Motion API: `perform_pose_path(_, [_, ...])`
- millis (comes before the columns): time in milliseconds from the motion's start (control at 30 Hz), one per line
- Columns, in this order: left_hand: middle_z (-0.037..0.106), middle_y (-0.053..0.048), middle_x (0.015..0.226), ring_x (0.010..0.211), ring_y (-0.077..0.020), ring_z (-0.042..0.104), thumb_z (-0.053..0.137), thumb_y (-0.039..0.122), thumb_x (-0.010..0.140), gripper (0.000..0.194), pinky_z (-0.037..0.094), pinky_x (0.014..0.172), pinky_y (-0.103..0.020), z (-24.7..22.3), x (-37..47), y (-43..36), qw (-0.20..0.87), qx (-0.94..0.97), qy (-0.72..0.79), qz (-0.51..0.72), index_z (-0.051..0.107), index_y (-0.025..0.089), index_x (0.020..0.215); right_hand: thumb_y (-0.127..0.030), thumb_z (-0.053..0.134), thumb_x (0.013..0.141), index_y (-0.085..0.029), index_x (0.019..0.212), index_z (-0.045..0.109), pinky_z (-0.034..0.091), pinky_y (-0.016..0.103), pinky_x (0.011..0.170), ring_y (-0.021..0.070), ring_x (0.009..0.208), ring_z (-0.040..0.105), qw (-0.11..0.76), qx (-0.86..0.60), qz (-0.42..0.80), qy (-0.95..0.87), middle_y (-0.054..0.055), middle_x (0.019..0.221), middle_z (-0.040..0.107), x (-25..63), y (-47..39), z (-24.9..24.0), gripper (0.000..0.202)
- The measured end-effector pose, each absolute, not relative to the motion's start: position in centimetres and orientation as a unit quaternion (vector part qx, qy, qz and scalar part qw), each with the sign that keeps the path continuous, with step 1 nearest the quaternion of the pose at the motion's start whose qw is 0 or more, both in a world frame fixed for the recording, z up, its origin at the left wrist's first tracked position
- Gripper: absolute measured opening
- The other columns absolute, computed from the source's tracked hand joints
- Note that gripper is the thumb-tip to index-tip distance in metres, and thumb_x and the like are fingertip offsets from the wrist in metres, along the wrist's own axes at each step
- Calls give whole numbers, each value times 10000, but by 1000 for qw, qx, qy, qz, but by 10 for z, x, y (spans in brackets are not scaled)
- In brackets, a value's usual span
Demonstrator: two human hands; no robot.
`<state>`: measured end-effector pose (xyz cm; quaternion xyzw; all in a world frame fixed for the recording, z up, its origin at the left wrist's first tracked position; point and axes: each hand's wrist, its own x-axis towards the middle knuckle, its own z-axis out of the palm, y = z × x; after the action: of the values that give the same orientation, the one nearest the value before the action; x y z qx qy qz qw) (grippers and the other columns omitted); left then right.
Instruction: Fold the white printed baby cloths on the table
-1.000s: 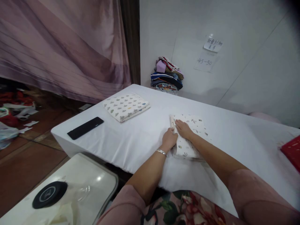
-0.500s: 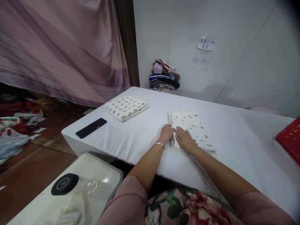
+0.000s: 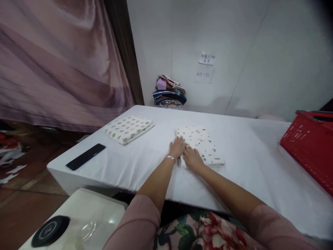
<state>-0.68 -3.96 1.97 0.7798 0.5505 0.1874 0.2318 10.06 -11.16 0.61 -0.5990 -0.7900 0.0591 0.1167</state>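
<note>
A folded white cloth (image 3: 205,144) with a small scattered print lies flat on the white-covered table (image 3: 249,166). On its left edge rests my left hand (image 3: 177,147), a bracelet at the wrist, its fingers stretched out over the fabric. My right hand (image 3: 193,159) presses flat on the cloth just beside it, fingers extended and almost touching the left hand's. Farther left sits a second folded white cloth (image 3: 127,129) with a grey cloud-like print, apart from both hands.
A black phone-like slab (image 3: 85,157) lies near the table's left end. At right stands a red plastic basket (image 3: 309,146). Folded clothes (image 3: 169,93) are piled behind the table by the wall. A white surface with a round black object (image 3: 50,231) is at lower left.
The view has turned right, showing more of the red basket. My left hand has gone from grasping the cloth's left edge to lying over it; the right hand stays on the cloth.
</note>
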Motion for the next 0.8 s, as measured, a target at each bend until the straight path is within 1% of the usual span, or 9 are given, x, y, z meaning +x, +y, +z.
perform_pose_path(100, [287,18,1488,1390,-194,151,281,346,925,396,121,1102,-516,9,-12,-36,220,782,552,187,455,315,1279,-270,307,923,-185,1361,398,200,505,1070,259,1347,254,132,-588,69,-795,120,1450,343,100,-131,3,456])
perform_pose_path(200, [284,11,1489,1389,-200,154,263,353,929,414,136,1104,-506,3,-14,-35,201,789,550,187,439,310,1300,-285,335,912,-187,1357,413,187,484,1087,243,1358,239,147,-544,103,-820,108,1455,336,108,-155,3,463])
perform_pose_path(300, [283,8,1490,1387,-201,162,256,354,930,422,146,1104,-503,1,-14,-34,196,791,549,185,430,295,1310,-294,374,895,-231,1303,488,190,483,1091,225,1333,301,190,-517,138,-823,71,1415,409,133,-173,7,428])
perform_pose_path(400, [273,12,1493,1389,-203,158,248,358,932,425,147,1103,-507,3,-13,-33,199,793,546,184,427,294,1311,-339,398,883,-236,1216,573,243,475,1077,234,1317,331,274,-592,101,-751,74,1380,455,173,-178,9,390])
perform_pose_path(500, [260,11,1499,1392,-209,144,252,355,932,419,153,1102,-496,6,-13,-33,201,795,547,171,432,298,1306,-387,435,856,-204,1247,547,312,442,1050,252,1315,329,312,-699,85,-638,95,1393,431,216,-172,7,446])
perform_pose_path(567, [260,10,1499,1392,-210,143,258,349,931,416,159,1102,-492,9,-12,-34,198,796,548,165,432,297,1305,-435,449,844,-204,1280,512,384,429,991,264,1230,443,309,-751,138,-568,107,1328,499,236,-166,5,497])
perform_pose_path(667, [275,3,1494,1389,-214,154,264,337,929,415,170,1100,-492,13,-12,-37,197,797,546,165,436,295,1304,-512,461,825,-208,1319,463,504,362,786,237,943,623,321,-763,245,-505,114,1158,610,247,-157,4,580])
perform_pose_path(733, [285,-5,1489,1386,-221,160,274,326,926,410,179,1097,-495,15,-12,-38,199,798,545,164,445,294,1296,-513,512,793,-191,1359,408,519,316,654,217,815,641,331,-755,292,-484,127,1122,616,245,-152,5,660])
perform_pose_path(800, [285,-15,1489,1385,-224,162,283,314,923,404,188,1092,-501,17,-12,-38,200,798,546,159,447,286,1291,-448,580,752,-177,1387,359,510,292,585,204,765,635,331,-749,331,-469,137,1130,602,241,-149,8,725])
